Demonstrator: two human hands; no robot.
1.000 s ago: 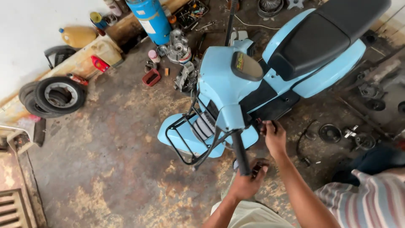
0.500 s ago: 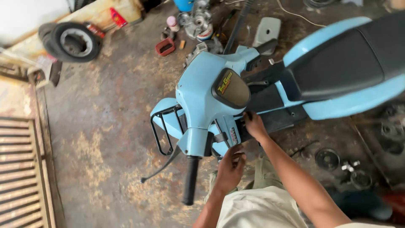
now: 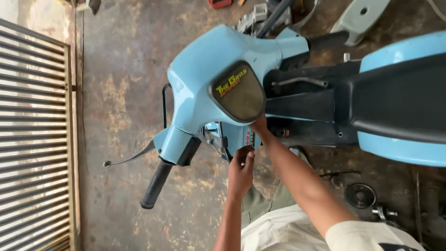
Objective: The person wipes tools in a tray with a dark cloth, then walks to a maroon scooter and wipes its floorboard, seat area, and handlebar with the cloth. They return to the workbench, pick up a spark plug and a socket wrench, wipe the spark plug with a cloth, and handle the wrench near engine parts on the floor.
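Under the handlebar, head view: both of your hands work at the front of the light blue scooter (image 3: 218, 69), just below its dark oval panel (image 3: 238, 92).
Left hand (image 3: 240, 169): your fingers (image 3: 249, 155) are bunched close together and point up at the small parts under the handlebar; whether they pinch anything I cannot tell.
Right hand (image 3: 260, 126): it reaches in under the edge of the oval panel, touching the scooter body; its fingers are hidden behind the panel, so I cannot tell how they stand.
Scooter position: it lies across the upper part of the view, handlebar to the left, black seat (image 3: 395, 104) to the right.
Grip (image 3: 156, 184): the black grip sticks out at lower left, well left of your left hand, with a thin brake lever (image 3: 130, 158) above it.
Floor (image 3: 125, 56): stained concrete; a round metal part (image 3: 360, 195) lies near your right arm.
Left edge: a slatted metal gate (image 3: 32, 139).
Bottom edge: your pale clothing shows beneath both arms.
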